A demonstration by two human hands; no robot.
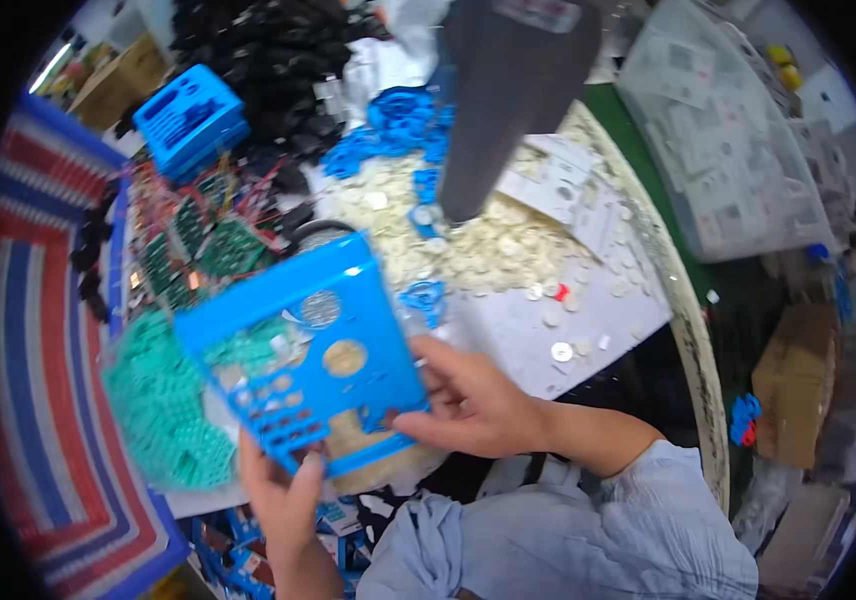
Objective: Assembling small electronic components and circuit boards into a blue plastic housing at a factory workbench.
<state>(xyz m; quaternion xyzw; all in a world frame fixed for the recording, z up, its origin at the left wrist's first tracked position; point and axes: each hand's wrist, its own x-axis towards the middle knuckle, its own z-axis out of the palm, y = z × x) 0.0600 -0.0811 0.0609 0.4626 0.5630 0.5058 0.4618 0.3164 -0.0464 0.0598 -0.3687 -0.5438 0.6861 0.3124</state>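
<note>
Both hands hold a blue plastic housing panel [380, 325] tilted over the near part of the table. It has round openings and rows of small button holes. My right hand [478, 405] grips its right edge, with the thumb on the face near the lower corner. At the lower left, my left hand [283, 500] has its thumb against the bottom edge, the fingers partly hidden behind the panel. Beside the panel's left side, a clear bag of green rubber keypads [163, 400] lies on the table. Wired green circuit boards [233, 245] are heaped beyond it.
Cream round pieces [488, 245] spread behind the panel, with blue parts [403, 115] among them. A dark grey column [508, 90] rises there. Blue housings [188, 115] sit far left; a translucent bin [718, 150] and cardboard box [796, 370] are right. A striped bag [38, 380] stands left.
</note>
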